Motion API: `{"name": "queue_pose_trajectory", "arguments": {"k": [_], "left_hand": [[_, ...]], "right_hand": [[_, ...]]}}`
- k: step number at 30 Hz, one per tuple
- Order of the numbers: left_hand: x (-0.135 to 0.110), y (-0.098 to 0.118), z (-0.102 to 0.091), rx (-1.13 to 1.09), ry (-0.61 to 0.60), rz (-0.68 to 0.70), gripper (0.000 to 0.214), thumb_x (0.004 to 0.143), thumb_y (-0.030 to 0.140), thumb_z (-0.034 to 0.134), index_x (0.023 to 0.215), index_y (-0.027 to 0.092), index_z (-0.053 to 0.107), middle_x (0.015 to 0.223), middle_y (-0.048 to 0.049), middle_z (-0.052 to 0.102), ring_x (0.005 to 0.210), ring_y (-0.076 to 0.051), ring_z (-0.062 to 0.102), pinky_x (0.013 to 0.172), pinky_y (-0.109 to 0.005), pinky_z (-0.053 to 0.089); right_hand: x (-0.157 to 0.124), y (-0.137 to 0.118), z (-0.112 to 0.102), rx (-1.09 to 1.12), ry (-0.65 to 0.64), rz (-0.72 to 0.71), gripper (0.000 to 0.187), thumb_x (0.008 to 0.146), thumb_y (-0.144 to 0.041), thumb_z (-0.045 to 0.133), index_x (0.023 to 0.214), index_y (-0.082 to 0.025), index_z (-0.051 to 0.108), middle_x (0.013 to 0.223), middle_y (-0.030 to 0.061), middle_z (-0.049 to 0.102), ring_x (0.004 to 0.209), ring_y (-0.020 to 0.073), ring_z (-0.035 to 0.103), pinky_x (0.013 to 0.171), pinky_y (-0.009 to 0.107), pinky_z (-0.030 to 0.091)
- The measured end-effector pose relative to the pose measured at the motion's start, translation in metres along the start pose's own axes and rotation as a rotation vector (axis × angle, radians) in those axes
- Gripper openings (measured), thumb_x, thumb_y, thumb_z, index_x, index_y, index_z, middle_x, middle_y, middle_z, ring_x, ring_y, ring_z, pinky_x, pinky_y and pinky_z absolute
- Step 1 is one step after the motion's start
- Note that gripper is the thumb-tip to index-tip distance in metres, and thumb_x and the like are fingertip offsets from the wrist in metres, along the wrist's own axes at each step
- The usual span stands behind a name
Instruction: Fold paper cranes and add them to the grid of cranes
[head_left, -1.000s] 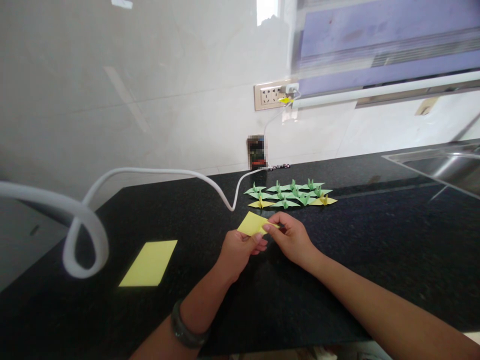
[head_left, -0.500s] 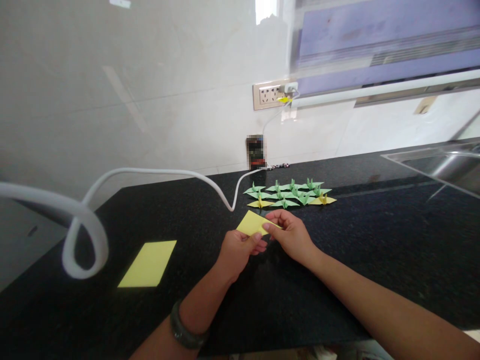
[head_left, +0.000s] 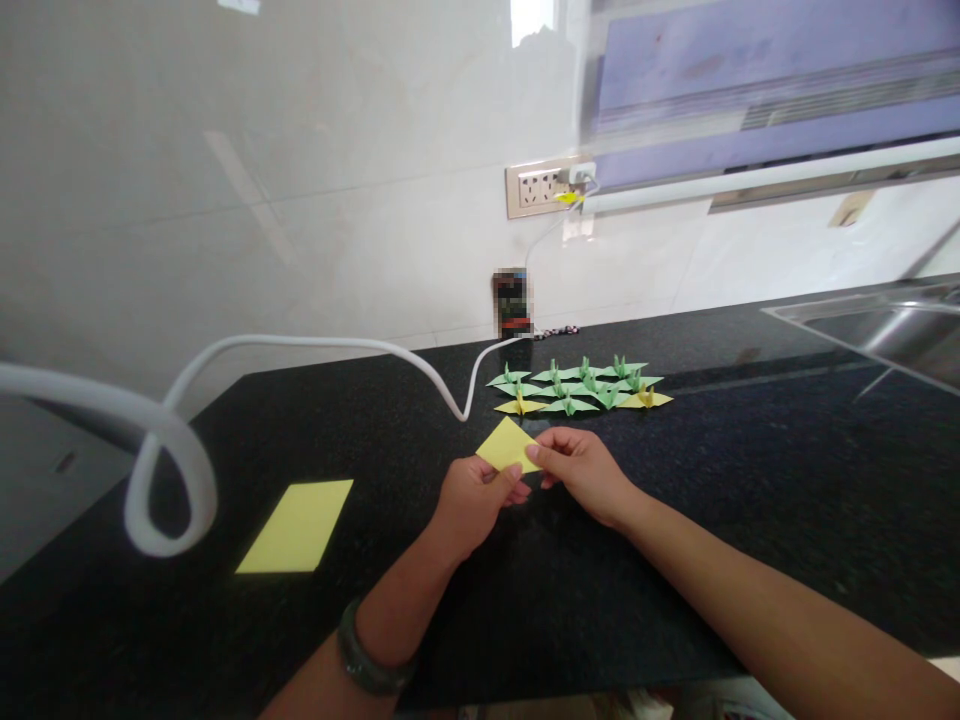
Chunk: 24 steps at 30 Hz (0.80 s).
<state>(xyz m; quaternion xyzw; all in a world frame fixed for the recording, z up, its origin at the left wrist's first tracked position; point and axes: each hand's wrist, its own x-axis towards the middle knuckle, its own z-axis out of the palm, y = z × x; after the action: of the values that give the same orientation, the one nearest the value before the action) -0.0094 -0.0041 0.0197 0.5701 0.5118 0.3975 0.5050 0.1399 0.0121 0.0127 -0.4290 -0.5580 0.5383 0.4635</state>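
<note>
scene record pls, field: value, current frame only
left hand: left hand pinches the folded yellow paper at its near edge
right hand: right hand pinches the same paper at its right corner
paper state: folded, held above the black counter
behind hands: cluster of green and yellow paper cranes on the counter
left of hands: flat yellow sheet
other: white cable, wall socket, sink at right

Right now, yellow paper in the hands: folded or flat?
Folded: yellow paper shows as a small diamond pinched between left hand and right hand.
</note>
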Motion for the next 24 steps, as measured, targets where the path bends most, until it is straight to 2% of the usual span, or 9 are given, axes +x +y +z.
{"name": "queue_pose_trajectory", "arguments": {"k": [5, 10, 14, 17, 21, 24], "left_hand": [[-0.001, 0.004, -0.001, 0.008, 0.006, 0.039, 0.024, 0.069, 0.033, 0.056, 0.067, 0.011, 0.064, 0.058, -0.0071, 0.065, 0.051, -0.014, 0.058, 0.051, -0.023, 0.044], [-0.002, 0.006, -0.001, -0.025, 0.018, 0.026, 0.022, 0.068, 0.032, 0.057, 0.068, 0.011, 0.064, 0.057, -0.0061, 0.065, 0.05, -0.013, 0.058, 0.051, -0.023, 0.044], [-0.002, 0.006, -0.002, -0.056, 0.003, 0.02, 0.02, 0.067, 0.031, 0.058, 0.068, 0.011, 0.064, 0.058, -0.006, 0.065, 0.051, -0.013, 0.058, 0.052, -0.023, 0.045], [-0.001, 0.007, -0.006, -0.054, 0.021, 0.025, 0.021, 0.067, 0.031, 0.058, 0.068, 0.011, 0.064, 0.058, -0.0067, 0.066, 0.05, -0.014, 0.059, 0.051, -0.023, 0.044], [0.002, 0.008, -0.014, -0.03, 0.09, 0.03, 0.025, 0.068, 0.033, 0.057, 0.062, 0.01, 0.063, 0.058, -0.0085, 0.065, 0.05, -0.014, 0.058, 0.051, -0.024, 0.044], [0.001, 0.009, -0.013, -0.049, 0.101, 0.038, 0.025, 0.068, 0.033, 0.057, 0.064, 0.009, 0.062, 0.058, -0.0082, 0.065, 0.05, -0.014, 0.058, 0.052, -0.024, 0.044]], "right_hand": [[0.0, -0.001, 0.001, 0.053, 0.007, -0.006, 0.021, 0.068, -0.035, 0.057, 0.062, -0.015, 0.054, 0.058, -0.0026, 0.049, 0.05, 0.0069, 0.044, 0.045, 0.019, 0.04], [-0.001, -0.001, 0.0, 0.06, -0.145, 0.093, 0.021, 0.066, -0.033, 0.06, 0.066, -0.013, 0.055, 0.058, -0.0017, 0.051, 0.047, 0.0058, 0.045, 0.041, 0.017, 0.039], [-0.002, -0.002, 0.0, 0.018, -0.178, 0.083, 0.02, 0.066, -0.03, 0.06, 0.061, -0.012, 0.055, 0.052, -0.0024, 0.05, 0.044, 0.0051, 0.044, 0.04, 0.016, 0.039], [0.001, -0.004, -0.008, 0.01, -0.167, 0.089, 0.019, 0.065, -0.029, 0.059, 0.057, -0.012, 0.055, 0.049, -0.0028, 0.051, 0.041, 0.005, 0.044, 0.04, 0.017, 0.039], [0.008, -0.011, -0.025, 0.013, -0.086, 0.138, 0.014, 0.064, -0.025, 0.06, 0.059, -0.012, 0.057, 0.048, -0.0031, 0.052, 0.039, 0.0049, 0.044, 0.039, 0.017, 0.039], [0.01, -0.016, -0.031, 0.059, -0.041, 0.139, 0.018, 0.065, -0.03, 0.061, 0.061, -0.013, 0.055, 0.053, -0.0031, 0.052, 0.044, 0.0053, 0.045, 0.042, 0.018, 0.041]]}}
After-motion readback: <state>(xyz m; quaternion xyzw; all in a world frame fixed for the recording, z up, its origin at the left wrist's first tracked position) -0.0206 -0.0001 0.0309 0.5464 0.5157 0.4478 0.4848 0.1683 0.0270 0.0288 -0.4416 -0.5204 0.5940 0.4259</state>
